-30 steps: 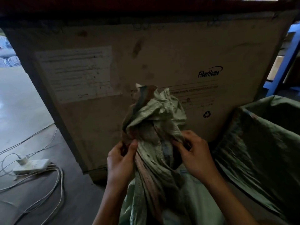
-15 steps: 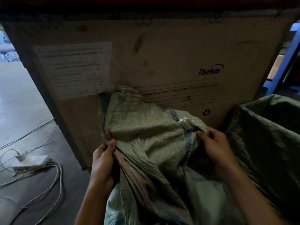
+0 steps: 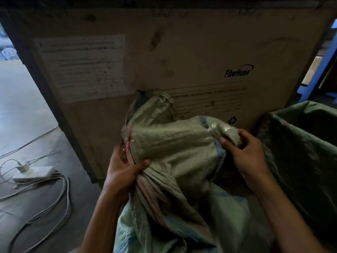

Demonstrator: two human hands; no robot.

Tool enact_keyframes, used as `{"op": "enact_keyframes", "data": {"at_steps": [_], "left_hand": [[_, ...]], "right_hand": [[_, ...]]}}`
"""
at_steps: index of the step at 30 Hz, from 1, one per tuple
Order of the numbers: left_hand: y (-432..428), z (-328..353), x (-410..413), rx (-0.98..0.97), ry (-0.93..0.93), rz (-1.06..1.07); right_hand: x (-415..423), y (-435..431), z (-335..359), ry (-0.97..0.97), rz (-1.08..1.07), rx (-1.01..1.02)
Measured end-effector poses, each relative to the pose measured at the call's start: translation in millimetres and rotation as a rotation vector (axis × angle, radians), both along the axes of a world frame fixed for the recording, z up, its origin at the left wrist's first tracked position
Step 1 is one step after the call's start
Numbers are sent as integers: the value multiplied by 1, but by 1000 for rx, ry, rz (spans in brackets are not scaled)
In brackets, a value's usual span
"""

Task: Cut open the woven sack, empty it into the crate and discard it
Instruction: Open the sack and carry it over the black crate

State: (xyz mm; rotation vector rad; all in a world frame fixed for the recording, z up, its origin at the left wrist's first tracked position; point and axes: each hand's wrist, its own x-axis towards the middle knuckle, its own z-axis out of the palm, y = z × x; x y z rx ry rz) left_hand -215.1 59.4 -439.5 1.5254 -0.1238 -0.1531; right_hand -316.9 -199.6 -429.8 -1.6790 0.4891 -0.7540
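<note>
A crumpled pale green woven sack with red and blue stripes hangs limp in front of me, bunched between both hands. My left hand grips a gathered fold at its left side, thumb pressed over the cloth. My right hand pinches the sack's right end, fingers curled round a twisted, shiny bit of fabric. The lower part of the sack droops down toward me. Behind it stands a large brown cardboard-sided crate printed "FiberHome"; its inside is hidden.
A container lined with a dark green sack stands open at the right. On the floor at the left lie a white power strip and loose cables. A blue frame rises at the far right.
The sack went from a tall bunched twist to spread wide, and is now gathered again and held lower. My hands moved apart, the right one toward the lined container.
</note>
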Motion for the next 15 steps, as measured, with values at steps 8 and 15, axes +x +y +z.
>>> {"op": "enact_keyframes", "data": {"at_steps": [8,15], "left_hand": [[0,-3,-2,-143,42,64],[-6,-17,2,-461,49,-365]], "right_hand": [[4,9,-14,162,-4,50],[12,40,-22,197,355,202]]}}
